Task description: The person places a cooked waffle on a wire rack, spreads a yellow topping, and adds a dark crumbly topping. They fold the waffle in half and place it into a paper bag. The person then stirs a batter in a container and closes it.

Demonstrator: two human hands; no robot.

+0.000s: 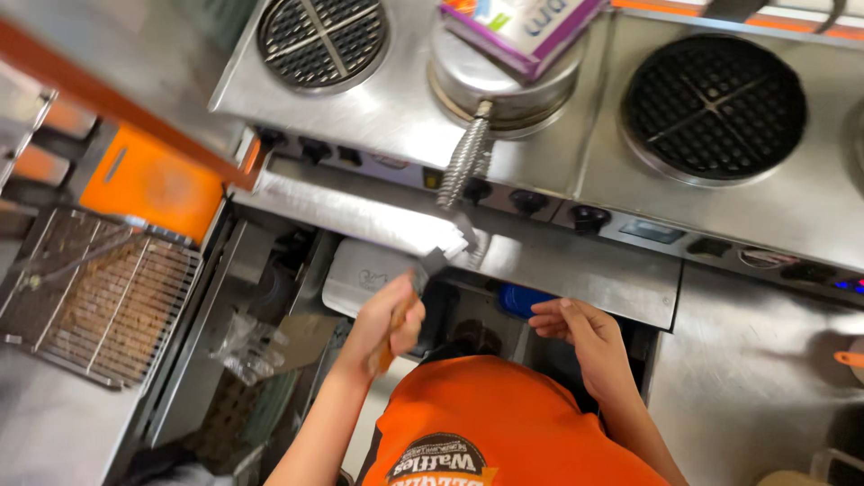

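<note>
My left hand (389,322) grips the wooden handle of a scraper (430,270). Its metal blade rests against the front steel ledge (576,261) of the cooking unit. My right hand (580,331) hovers a little to the right with its fingers loosely apart and nothing in it, just below the ledge's edge. A blue object (522,299) lies in the dark gap under the ledge, between the two hands. My orange shirt (504,423) fills the bottom middle.
Two round waffle plates (322,38) (713,106) sit in the steel top. Between them stands a metal pot (504,90) with a coiled handle, and a purple-edged box (522,27) lies on it. A row of black knobs (531,202) runs below. At left are a wire rack (99,292) and an orange board (148,184).
</note>
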